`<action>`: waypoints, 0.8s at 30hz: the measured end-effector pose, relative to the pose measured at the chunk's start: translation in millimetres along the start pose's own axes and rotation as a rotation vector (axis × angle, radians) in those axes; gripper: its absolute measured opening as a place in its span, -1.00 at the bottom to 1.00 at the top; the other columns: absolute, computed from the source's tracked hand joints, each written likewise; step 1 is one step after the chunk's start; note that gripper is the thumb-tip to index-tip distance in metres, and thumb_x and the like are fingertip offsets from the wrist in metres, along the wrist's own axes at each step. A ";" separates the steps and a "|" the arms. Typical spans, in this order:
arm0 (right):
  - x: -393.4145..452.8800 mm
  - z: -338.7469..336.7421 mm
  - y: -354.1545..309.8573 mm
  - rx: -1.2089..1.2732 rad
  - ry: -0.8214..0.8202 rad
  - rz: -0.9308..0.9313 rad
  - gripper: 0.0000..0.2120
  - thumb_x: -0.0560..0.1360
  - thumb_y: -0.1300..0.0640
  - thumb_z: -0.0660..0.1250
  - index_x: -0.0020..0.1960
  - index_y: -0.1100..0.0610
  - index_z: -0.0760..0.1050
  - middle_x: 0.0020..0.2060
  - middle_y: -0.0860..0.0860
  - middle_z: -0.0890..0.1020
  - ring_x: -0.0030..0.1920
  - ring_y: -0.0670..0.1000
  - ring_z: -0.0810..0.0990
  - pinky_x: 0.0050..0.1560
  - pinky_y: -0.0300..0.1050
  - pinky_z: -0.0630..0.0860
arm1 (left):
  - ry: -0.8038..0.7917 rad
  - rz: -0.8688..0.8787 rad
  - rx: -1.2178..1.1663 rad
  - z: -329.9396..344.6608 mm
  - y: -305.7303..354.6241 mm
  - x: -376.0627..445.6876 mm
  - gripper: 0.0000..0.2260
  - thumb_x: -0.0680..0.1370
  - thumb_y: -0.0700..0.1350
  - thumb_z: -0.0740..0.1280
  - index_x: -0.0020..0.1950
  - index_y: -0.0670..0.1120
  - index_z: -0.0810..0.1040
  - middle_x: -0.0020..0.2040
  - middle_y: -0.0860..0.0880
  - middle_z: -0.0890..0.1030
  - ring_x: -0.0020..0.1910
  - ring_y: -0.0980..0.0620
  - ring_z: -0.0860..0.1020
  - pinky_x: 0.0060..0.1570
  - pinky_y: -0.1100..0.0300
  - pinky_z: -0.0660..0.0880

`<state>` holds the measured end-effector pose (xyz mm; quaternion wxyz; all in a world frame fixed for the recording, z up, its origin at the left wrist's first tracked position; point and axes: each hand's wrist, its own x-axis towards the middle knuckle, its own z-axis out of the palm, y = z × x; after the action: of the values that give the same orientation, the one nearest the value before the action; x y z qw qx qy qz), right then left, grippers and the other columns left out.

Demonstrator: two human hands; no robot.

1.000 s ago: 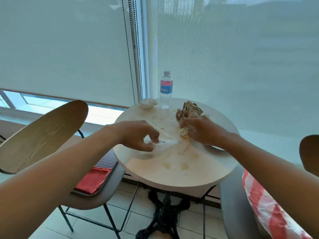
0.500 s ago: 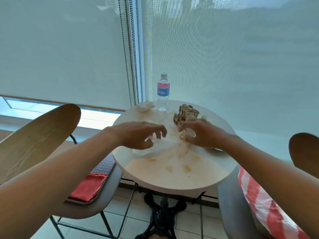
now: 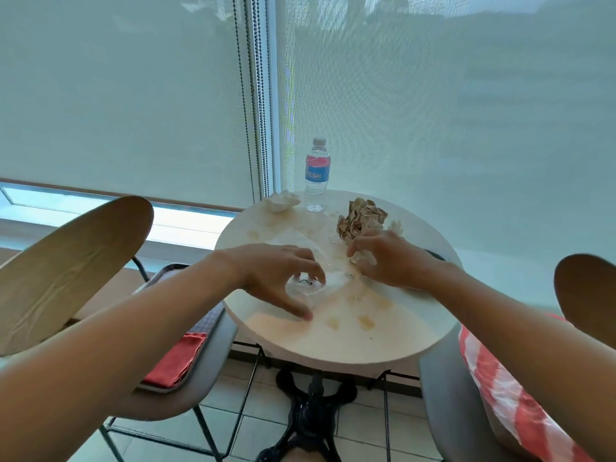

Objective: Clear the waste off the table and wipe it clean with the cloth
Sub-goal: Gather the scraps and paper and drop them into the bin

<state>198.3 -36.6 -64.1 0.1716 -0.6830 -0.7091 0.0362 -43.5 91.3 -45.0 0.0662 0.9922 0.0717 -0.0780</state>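
**Two hands on a stained table**

Both of my hands sit over the round white table [image 3: 383, 341] in the middle of the frame. My left hand [image 3: 276, 275] curls its fingers around a clear plastic wrapper [image 3: 310, 285], gripping it against the tabletop. My right hand [image 3: 386, 258] closes its fingers on a white paper wad [image 3: 361, 256], just below a crumpled brown paper ball [image 3: 360, 218] that it touches at the fingertips.

Tan stains [image 3: 365, 321] spot the surface toward its lower edge, with more smears near the top. A water bottle [image 3: 316, 175] stands upright at the table's far edge, and a white tissue [image 3: 281, 201] lies just left of it.

Pale roller blinds [image 3: 433, 111] fill the upper frame, with bead chains [image 3: 258, 95] hanging at the seam. At lower left a grey chair [image 3: 213, 358] with a wooden back [image 3: 66, 265] carries a red cloth [image 3: 175, 358]. At lower right lies a red-and-white striped fabric [image 3: 510, 398]. Beige floor tiles [image 3: 256, 431] show beneath the black table base [image 3: 310, 405].
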 end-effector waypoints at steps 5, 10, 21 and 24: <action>1.9 -2.0 -4.0 -0.018 0.011 0.013 -0.84 0.55 0.19 0.35 0.11 0.09 0.62 0.06 0.02 0.60 0.07 -0.03 0.47 0.15 0.01 0.50 | 0.118 0.047 0.029 3.3 0.8 1.4 -0.63 0.54 0.23 0.30 0.32 0.17 0.50 0.20 0.19 0.53 0.07 0.21 0.52 0.06 0.13 0.56; 2.5 0.4 -6.2 -0.046 -0.040 0.069 -0.78 0.52 0.14 0.32 0.16 0.02 0.56 0.05 0.02 0.58 0.07 0.00 0.49 0.12 0.02 0.52 | 0.275 0.081 0.064 5.1 1.3 3.2 -0.79 0.59 0.04 0.28 0.16 0.02 0.61 0.02 0.10 0.64 -0.10 0.08 0.59 -0.13 0.16 0.53; 5.7 1.6 -13.9 -0.088 -0.056 0.088 -0.77 0.53 0.23 0.30 0.18 0.12 0.54 -0.20 -0.06 0.44 -0.20 0.01 0.49 -0.17 -0.15 0.38 | 0.612 0.055 0.059 -22.1 -1.2 -4.1 -0.88 0.54 -0.08 0.30 -0.06 -0.06 0.62 -0.23 0.05 0.62 -0.32 0.07 0.49 -0.14 0.31 0.47; 7.0 -1.6 -13.5 -0.025 -0.006 0.087 -0.77 0.49 0.21 0.33 0.14 0.08 0.54 -0.16 -0.07 0.49 -0.16 -0.01 0.50 -0.08 -0.13 0.42 | 0.661 0.027 0.056 -30.1 -1.6 -7.8 -0.90 0.52 -0.10 0.31 -0.07 -0.06 0.62 -0.24 0.04 0.61 -0.26 0.17 0.37 -0.20 0.28 0.37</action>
<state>185.9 -30.9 -57.4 0.1591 -0.7153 -0.6795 0.0367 -47.0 96.1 -14.4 0.0130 0.9661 0.0739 0.2470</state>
